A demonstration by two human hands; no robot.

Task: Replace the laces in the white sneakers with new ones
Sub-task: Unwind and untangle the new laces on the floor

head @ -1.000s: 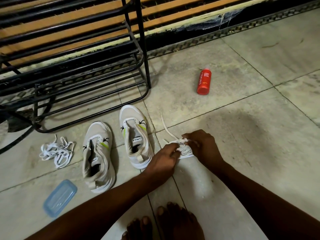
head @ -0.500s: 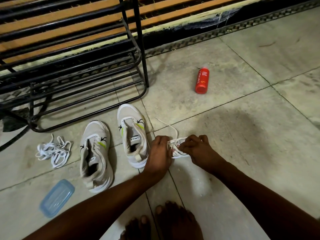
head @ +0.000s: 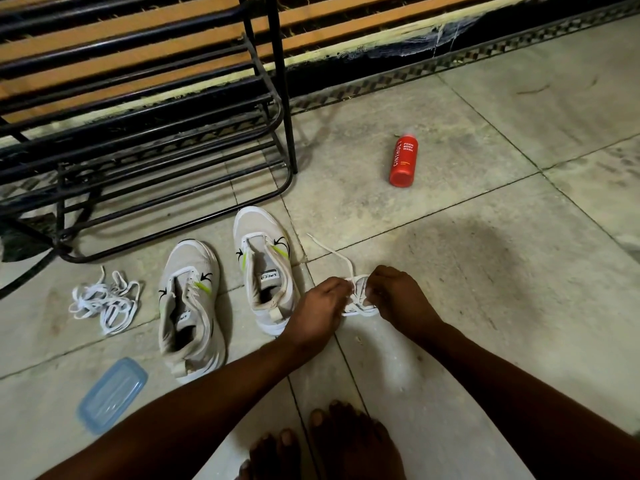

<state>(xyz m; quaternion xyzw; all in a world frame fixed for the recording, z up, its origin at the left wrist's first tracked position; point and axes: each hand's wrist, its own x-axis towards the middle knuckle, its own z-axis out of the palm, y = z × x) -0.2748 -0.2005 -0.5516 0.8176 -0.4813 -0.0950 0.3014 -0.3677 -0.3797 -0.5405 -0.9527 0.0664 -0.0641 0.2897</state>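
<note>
A: Hands?
B: Left hand [head: 317,308] and right hand [head: 398,299] both pinch the lace bundle [head: 360,299], just right of the nearer sneaker [head: 265,268].
A: Second sneaker [head: 188,306]?
B: Left of it, unlaced.

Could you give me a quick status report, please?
Both hands, left and right, pinching lace bundle. Both sneakers unlaced. Nothing in the way.
</note>
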